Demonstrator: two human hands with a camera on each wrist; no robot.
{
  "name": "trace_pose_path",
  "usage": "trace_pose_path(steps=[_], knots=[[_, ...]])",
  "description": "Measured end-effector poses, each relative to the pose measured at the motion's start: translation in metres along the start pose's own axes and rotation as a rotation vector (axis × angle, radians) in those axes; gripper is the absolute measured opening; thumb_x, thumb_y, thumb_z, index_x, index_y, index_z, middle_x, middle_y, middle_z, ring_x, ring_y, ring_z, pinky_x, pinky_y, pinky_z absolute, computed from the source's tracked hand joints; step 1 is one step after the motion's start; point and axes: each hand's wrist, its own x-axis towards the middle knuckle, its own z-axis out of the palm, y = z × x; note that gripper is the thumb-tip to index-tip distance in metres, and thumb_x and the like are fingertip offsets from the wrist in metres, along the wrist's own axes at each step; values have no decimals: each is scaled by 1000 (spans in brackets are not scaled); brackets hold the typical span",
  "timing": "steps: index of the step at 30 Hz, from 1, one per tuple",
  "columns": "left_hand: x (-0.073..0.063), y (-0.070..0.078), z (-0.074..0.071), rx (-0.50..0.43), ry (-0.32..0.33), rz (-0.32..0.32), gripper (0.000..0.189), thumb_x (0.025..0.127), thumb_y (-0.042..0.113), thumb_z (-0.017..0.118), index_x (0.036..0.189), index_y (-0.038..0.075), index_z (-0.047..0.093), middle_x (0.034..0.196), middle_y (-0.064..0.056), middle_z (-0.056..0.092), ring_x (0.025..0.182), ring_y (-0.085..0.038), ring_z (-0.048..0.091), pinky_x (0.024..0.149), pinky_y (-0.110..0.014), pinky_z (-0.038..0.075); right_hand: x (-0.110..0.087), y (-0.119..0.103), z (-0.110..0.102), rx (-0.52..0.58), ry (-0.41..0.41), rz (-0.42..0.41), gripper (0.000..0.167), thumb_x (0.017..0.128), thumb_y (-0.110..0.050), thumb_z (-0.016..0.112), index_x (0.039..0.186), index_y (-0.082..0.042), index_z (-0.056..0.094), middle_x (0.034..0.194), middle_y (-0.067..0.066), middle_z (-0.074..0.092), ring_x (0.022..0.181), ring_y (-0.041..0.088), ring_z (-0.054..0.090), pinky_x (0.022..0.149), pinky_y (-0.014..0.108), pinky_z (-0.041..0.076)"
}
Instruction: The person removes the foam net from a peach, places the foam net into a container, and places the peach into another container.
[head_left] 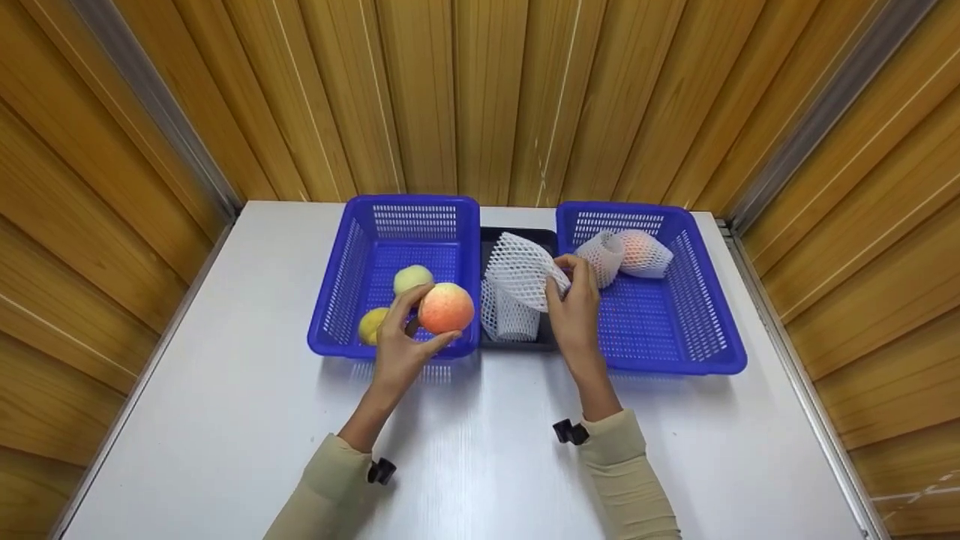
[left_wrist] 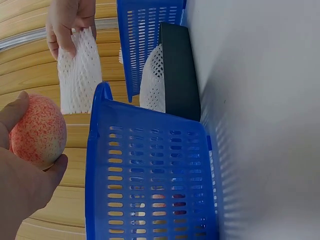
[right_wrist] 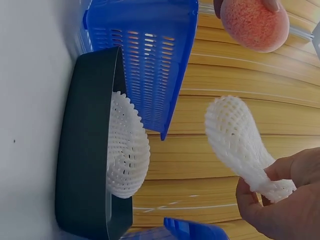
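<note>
A red-and-yellow peach (head_left: 447, 309) is held between the thumb and fingers of my left hand (head_left: 399, 346), above the front right of the left blue basket (head_left: 412, 199). My right hand (head_left: 579, 311) pinches one end of a white foam net sleeve (head_left: 519, 266); in the right wrist view, the sleeve's other end (right_wrist: 230, 117) points towards the peach. The peach and sleeve are apart. Below the sleeve, more foam nets (head_left: 517, 319) lie in a black tray (head_left: 517, 346) between the baskets. A pale round fruit (head_left: 412, 278) and a yellow one (head_left: 370, 327) lie in the left basket.
The right blue basket (head_left: 675, 368) contains two fruits in foam nets, one reddish fruit (head_left: 643, 253) at the back and another (head_left: 602, 259) beside it, partly behind my right hand. Corrugated wood-patterned walls (head_left: 487, 97) enclose the white table (head_left: 247, 300) at the back and sides.
</note>
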Motion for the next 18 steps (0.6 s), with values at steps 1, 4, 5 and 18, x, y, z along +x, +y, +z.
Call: trace_pose_path(steps=[1, 4, 5, 18], knots=[[1, 0, -1, 1, -2, -2, 76, 69, 5, 92, 137, 4, 58, 137, -9, 56, 123, -23, 56, 103, -35, 53, 2, 0, 3, -4, 1, 9, 26, 92, 8, 65, 116, 4, 56, 116, 21, 59, 114, 34, 57, 102, 46, 49], [2, -1, -2, 13, -5, -11, 77, 69, 6, 92, 138, 4, 58, 136, -9, 56, 122, -23, 56, 103, -36, 53, 9, 0, 10, -13, -8, 54, 23, 93, 5, 64, 114, 4, 55, 114, 22, 61, 113, 36, 59, 99, 47, 50], [3, -1, -3, 15, -8, -17, 77, 70, 6, 92, 138, 4, 58, 136, -9, 56, 122, -23, 56, 103, -36, 53, 10, 0, 12, -15, -14, 72, 22, 94, 4, 63, 114, 4, 55, 114, 23, 62, 112, 36, 60, 98, 48, 50], [15, -2, -19, 124, 21, -62, 75, 68, 11, 95, 136, 9, 62, 128, -6, 62, 112, -21, 58, 96, -32, 56, 27, 3, 24, 8, 11, 147, 19, 95, 0, 61, 113, 2, 54, 116, 24, 66, 111, 37, 62, 96, 49, 51]])
